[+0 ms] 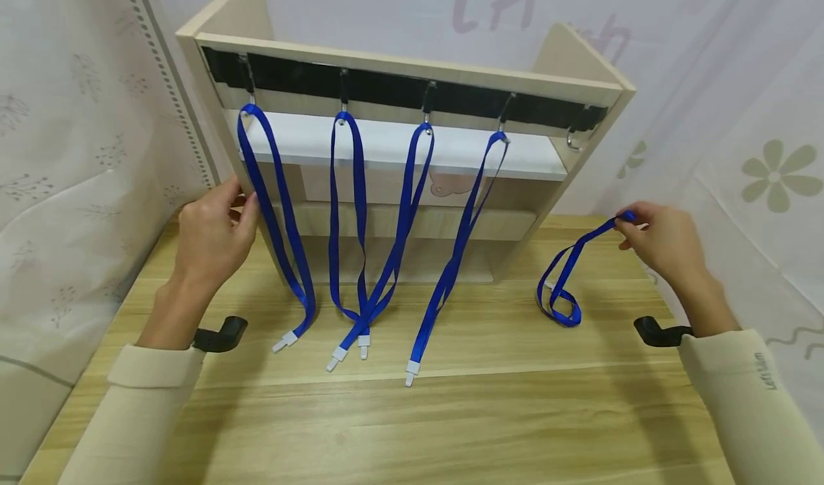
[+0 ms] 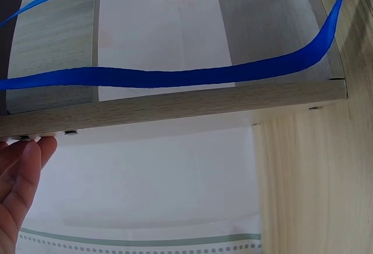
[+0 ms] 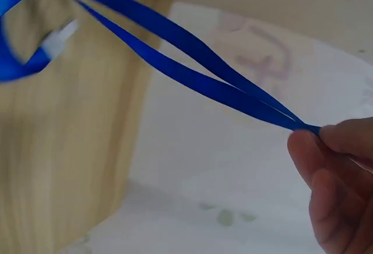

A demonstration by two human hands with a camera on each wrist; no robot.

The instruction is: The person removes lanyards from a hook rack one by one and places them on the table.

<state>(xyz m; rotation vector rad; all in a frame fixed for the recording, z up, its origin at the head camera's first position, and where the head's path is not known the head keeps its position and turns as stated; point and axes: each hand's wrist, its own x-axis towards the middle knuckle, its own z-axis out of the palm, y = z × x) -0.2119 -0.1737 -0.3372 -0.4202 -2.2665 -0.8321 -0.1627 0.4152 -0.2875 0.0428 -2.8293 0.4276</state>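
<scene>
Between thumb and fingers, my right hand (image 1: 666, 242) pinches the looped end of a blue lanyard (image 1: 569, 274). The strap slants down to the left, its lower part curled at the tabletop, and its white clip (image 3: 60, 37) shows in the right wrist view. My left hand (image 1: 215, 234) touches the left side panel of a wooden shelf unit (image 1: 380, 220), fingertips against its outer face. Several blue lanyards (image 1: 453, 256) hang from metal hooks along the black strip (image 1: 393, 91), white clips at their lower ends. The rightmost hook (image 1: 572, 140) carries no lanyard.
The shelf unit stands at the back of a wood-grain table (image 1: 450, 428). Patterned pale cloth (image 1: 727, 77) surrounds the table. Clips of the hanging lanyards (image 1: 337, 356) reach out in front of the unit, and two of those straps cross.
</scene>
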